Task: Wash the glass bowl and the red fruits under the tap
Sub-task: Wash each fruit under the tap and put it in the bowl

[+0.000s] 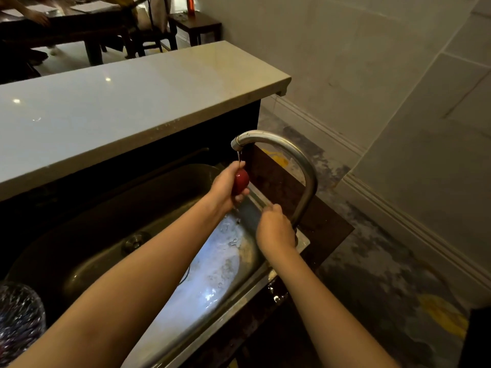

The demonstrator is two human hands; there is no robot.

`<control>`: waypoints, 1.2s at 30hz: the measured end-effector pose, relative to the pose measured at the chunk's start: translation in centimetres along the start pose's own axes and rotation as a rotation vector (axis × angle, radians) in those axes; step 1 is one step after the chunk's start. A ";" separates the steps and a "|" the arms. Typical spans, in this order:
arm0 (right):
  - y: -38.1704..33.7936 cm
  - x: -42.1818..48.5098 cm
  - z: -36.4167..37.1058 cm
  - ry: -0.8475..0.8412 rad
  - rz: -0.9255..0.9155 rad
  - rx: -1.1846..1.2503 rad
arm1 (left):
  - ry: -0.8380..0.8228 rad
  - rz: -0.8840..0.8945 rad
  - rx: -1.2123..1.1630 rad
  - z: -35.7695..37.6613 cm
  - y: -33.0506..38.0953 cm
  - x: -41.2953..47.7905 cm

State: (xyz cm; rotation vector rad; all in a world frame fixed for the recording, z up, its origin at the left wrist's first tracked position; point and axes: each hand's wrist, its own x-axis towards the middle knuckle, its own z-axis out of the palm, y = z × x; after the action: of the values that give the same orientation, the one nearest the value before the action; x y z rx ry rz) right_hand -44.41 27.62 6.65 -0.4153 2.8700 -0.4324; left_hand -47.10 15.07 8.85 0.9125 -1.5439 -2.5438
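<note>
My left hand [224,188] holds a red fruit [240,181] right under the spout of the curved metal tap [300,160]. A thin stream of water runs onto the fruit. At the foot of the tap, my right hand [276,229] is closed around the tap handle, which it hides. Both hands are over the right end of the steel sink [148,235]. The glass bowl [18,317], patterned and glinting, sits at the bottom left edge of the view, left of the sink.
A pale raised counter [119,107] runs behind the sink. The sink's drain [135,241] lies near its middle, and its right side is wet. Tiled floor and a wall are to the right. A dark table with another person's hand is far back left.
</note>
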 end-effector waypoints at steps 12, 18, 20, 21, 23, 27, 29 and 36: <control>1.1 0.0 0.4 0.018 0.019 0.098 | -0.119 0.039 -0.055 0.4 -0.2 -0.5; 1.2 -0.2 0.7 0.056 0.008 0.122 | -0.087 0.033 -0.105 0.9 0.0 -1.2; 1.2 -0.3 0.9 0.066 0.001 0.131 | -0.085 0.015 -0.144 1.1 0.2 -1.2; 1.3 -0.3 1.0 0.069 -0.001 0.133 | -0.089 0.015 -0.140 1.1 0.3 -1.2; 1.4 -0.2 1.0 0.067 0.011 0.140 | -0.082 0.045 -0.043 1.0 0.2 -1.0; 1.2 -0.3 0.8 0.051 0.038 0.117 | -0.029 0.048 0.084 0.7 0.3 -1.2; 1.1 -0.5 0.5 0.063 0.022 0.074 | -0.002 0.040 0.144 0.3 0.3 -1.4; 1.0 -1.4 -0.9 -0.028 -0.018 0.002 | -0.097 0.028 0.327 -1.4 0.3 -2.8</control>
State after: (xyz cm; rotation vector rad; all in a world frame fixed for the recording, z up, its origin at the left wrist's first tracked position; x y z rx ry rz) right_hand -43.57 29.14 7.39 -0.4436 2.8404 -0.4284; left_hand -44.13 14.65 9.97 0.7924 -2.0285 -2.3903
